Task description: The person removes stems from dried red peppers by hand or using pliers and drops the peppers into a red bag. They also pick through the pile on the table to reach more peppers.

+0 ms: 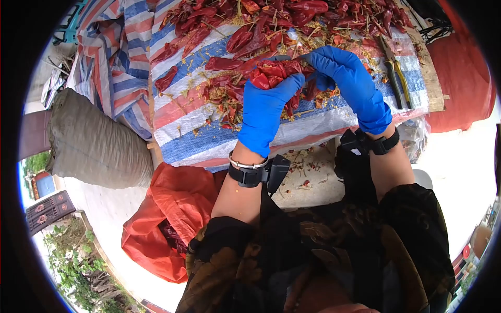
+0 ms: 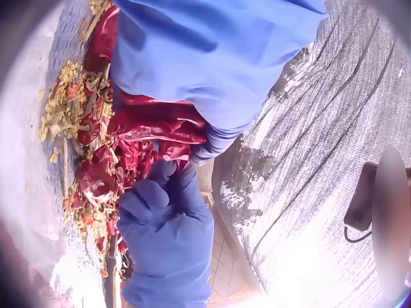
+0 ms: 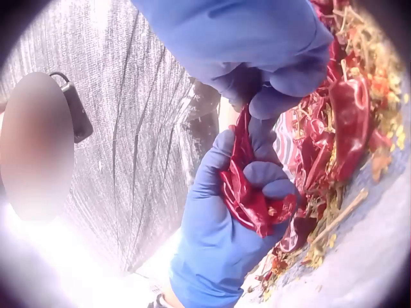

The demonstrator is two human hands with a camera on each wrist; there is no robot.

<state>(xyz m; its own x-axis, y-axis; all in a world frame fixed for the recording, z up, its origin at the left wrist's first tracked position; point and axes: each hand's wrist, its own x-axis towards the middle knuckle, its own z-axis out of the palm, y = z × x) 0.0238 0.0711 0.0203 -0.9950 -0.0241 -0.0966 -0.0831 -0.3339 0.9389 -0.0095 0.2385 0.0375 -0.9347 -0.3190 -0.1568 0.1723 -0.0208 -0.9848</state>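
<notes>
Both hands wear blue gloves and work close together over a striped plastic sheet (image 1: 182, 148). My left hand (image 1: 263, 112) grips a small bunch of dried red chilies (image 3: 247, 199), its fingers curled round them in the right wrist view. Meeting it from the other side, my right hand (image 1: 347, 78) pinches the narrow upper end of one chili, shown best in the right wrist view. The pinched tip itself is hidden by the fingers of that hand (image 3: 257, 45). Loose chilies (image 2: 99, 176), broken pieces, stems and yellow seeds (image 2: 58, 109) lie under and beside the hands.
A heap of dried chilies (image 1: 308, 10) covers the far part of the sheet. Pliers with dark and yellow handles (image 1: 396, 78) lie at the right. A full grey-brown sack (image 1: 99, 141) and an open red bag (image 1: 177, 203) stand at the left, a red sack (image 1: 459, 83) at the right.
</notes>
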